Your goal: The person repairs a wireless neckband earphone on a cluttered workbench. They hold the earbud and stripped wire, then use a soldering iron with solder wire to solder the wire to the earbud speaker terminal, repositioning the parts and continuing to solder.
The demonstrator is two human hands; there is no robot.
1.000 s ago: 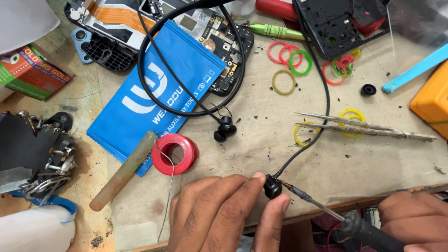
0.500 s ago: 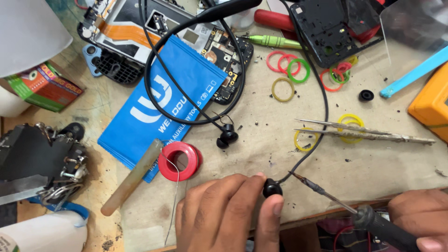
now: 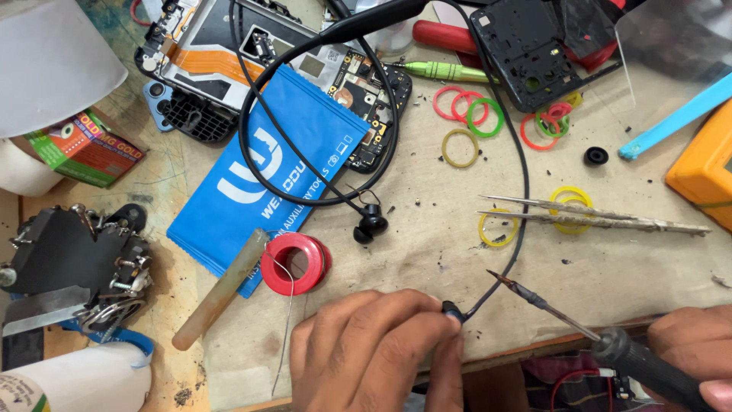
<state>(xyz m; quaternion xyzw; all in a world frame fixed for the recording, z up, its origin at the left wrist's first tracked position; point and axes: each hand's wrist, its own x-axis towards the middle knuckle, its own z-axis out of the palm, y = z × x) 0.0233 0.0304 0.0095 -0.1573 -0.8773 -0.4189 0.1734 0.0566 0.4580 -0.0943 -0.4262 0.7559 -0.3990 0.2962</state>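
My left hand (image 3: 377,355) pinches a black earbud (image 3: 453,310) at the near edge of the bench. The earbud's black cable (image 3: 521,191) runs up and away to a neckband at the top. My right hand (image 3: 690,351) grips the dark handle of a soldering iron (image 3: 648,368); its thin tip (image 3: 505,280) hovers just right of the earbud, a short gap apart. The second earbud (image 3: 370,226) lies loose on the bench further back. A red solder spool (image 3: 295,263) sits by my left hand, its wire trailing down.
Metal tweezers (image 3: 587,219) lie to the right over yellow rubber bands. A blue pouch (image 3: 268,179), an opened phone board (image 3: 252,53), a black phone frame (image 3: 534,46), coloured bands (image 3: 469,107), a green screwdriver (image 3: 442,72), an orange meter (image 3: 705,168) and a beige rod (image 3: 221,290) crowd the bench.
The soldering iron's tip has drawn back to the right, away from the earbud. My left hand now covers more of the earbud. The view has shifted slightly.
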